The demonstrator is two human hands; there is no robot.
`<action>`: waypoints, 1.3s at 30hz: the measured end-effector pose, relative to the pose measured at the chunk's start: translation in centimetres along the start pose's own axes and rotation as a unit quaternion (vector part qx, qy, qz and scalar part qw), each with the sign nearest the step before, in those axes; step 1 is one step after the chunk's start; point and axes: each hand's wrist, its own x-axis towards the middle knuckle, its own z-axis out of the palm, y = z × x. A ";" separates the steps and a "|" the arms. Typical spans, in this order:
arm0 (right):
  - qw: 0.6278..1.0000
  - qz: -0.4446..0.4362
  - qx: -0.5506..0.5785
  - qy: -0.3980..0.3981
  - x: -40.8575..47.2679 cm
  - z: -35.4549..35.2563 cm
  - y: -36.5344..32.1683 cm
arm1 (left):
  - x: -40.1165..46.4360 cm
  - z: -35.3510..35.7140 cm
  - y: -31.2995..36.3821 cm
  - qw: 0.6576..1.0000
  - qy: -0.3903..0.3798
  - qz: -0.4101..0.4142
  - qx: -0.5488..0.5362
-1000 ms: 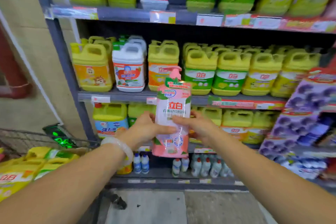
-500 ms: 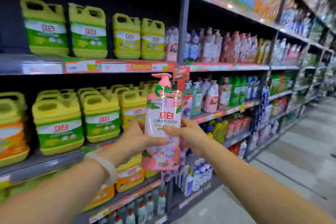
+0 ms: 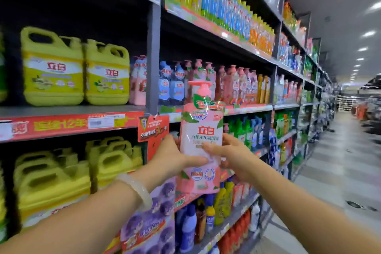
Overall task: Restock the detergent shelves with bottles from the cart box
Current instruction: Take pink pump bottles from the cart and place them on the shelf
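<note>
Both hands are on one pink pump bottle point(image 3: 201, 146), held upright in mid-air in front of the shelving. Left hand point(image 3: 175, 158) wraps its side with the thumb laid across the front label, right hand point(image 3: 231, 154) does the same from the other side, fingers curled round the body. So both grips are grasping the bottle, not just touching it. There's a pale, smooth bangle point(image 3: 137, 188) on the left wrist, looks like stone or glass.

The bottle is glossy plastic, rounded shoulders, waisted a bit where the hands sit, with a shrink-wrap label in pink and white with green leaves and red characters. Pink pump head on top, spout pointing left.

Left of the grip and higher: two chunky yellow jugs point(image 3: 76, 68) with moulded handles, standing side by side on a grey metal shelf point(image 3: 68, 110) with a red price strip along its edge. Below those, more yellow jugs point(image 3: 82, 171), too blurred and overlapped to count.

Right behind the bottle, just above the grip, a row of similar pink pump bottles point(image 3: 233, 84) stands on the shelf, with a couple of blue ones at its left end. A red hanging tag point(image 3: 153, 130) sits just left of the left hand. Under the grip is a purple printed pack point(image 3: 152, 220).
</note>
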 end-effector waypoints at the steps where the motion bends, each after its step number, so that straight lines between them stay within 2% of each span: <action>1: 1.000 0.000 0.002 0.001 1.3 -1.0 0.3 | 1.7 0.8 -0.3 1.000 -0.007 0.005 0.001; 4: 1.000 0.000 0.010 0.003 5.0 -3.8 1.3 | 6.0 3.1 -0.6 0.999 -0.005 -0.001 0.037; 9: 0.999 -0.036 0.000 -0.014 12.3 -9.3 0.9 | 13.9 6.9 0.1 0.998 0.002 0.038 0.059; 15: 0.992 -0.111 -0.001 -0.062 23.8 -15.8 -1.6 | 24.2 10.7 3.8 0.986 0.086 0.099 0.102; 23: 0.970 -0.192 0.053 -0.138 39.3 -22.8 -5.1 | 36.8 15.9 8.5 0.970 0.156 0.125 0.139; 30: 0.961 -0.195 0.071 -0.185 48.5 -24.8 -2.7 | 44.6 18.1 6.2 0.959 0.233 0.074 0.145; 39: 0.953 -0.147 0.103 -0.246 54.6 -24.5 2.2 | 48.7 19.5 1.9 0.938 0.298 0.020 0.176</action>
